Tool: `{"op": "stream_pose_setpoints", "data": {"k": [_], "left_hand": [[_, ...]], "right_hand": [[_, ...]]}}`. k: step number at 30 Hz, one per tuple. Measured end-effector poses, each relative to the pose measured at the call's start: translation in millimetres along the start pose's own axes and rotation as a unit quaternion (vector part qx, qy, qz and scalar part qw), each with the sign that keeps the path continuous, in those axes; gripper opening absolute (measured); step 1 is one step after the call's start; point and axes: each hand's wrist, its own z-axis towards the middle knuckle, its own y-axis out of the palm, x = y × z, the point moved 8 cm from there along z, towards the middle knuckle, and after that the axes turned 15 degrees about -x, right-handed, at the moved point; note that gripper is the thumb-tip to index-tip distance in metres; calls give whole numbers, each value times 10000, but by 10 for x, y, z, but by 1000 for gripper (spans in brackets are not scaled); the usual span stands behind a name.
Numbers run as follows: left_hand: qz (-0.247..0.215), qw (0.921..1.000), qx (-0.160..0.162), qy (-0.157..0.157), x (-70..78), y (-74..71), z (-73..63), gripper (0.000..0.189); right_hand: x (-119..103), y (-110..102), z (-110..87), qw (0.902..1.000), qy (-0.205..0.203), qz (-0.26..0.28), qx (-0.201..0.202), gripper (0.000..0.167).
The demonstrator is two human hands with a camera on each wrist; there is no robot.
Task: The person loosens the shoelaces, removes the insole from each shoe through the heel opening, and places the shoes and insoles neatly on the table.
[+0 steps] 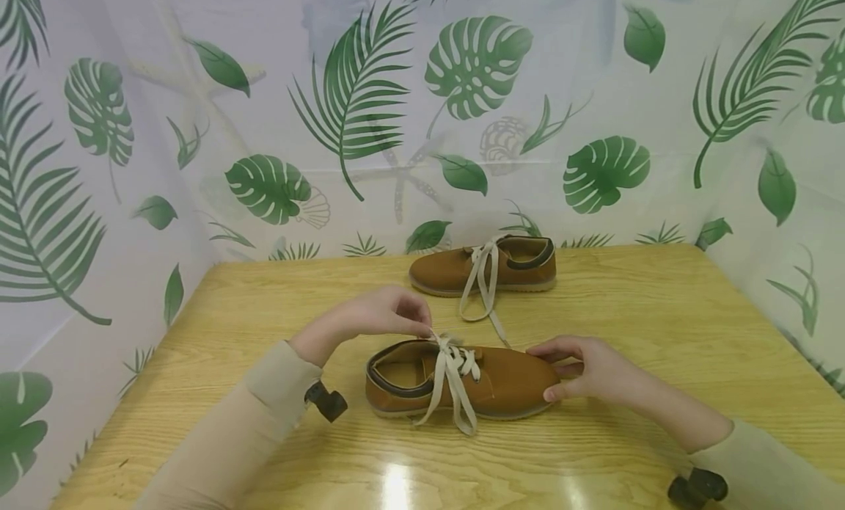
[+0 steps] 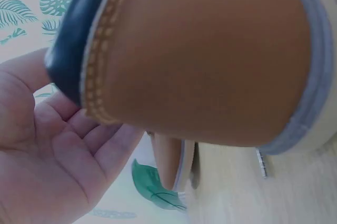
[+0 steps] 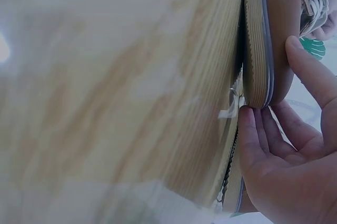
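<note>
A brown leather shoe (image 1: 515, 381) lies on its sole across the near part of the table, toe to the right. Its cream shoelace (image 1: 455, 385) is tied, with loops and ends draping down the near side. My left hand (image 1: 379, 312) reaches over from behind the ankle opening and pinches the lace by the knot; the shoe's heel hides those fingertips in the left wrist view. My right hand (image 1: 587, 367) grips the toe, thumb on the near side and fingers round the front and far side, as the right wrist view (image 3: 284, 166) shows too.
A matching brown shoe (image 1: 436, 271) stands farther back, toe to the left, its loose lace (image 1: 485, 282) trailing onto the wooden table (image 1: 264, 436). Leaf-patterned cloth (image 1: 396, 128) encloses the table at the back and sides.
</note>
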Motion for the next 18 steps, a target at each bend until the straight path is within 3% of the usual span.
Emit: {"op": "stream_pose_setpoints", "data": {"k": [7,18], "left_hand": [[16,9996,298,-6,85,-117,-61,8],[108,9990,409,-166,-2,-209,-152,9]], "right_hand": [[5,4,-5,10000,34,11,-16,70],[30,4,-2,10000,71,-23,-2,70]]}}
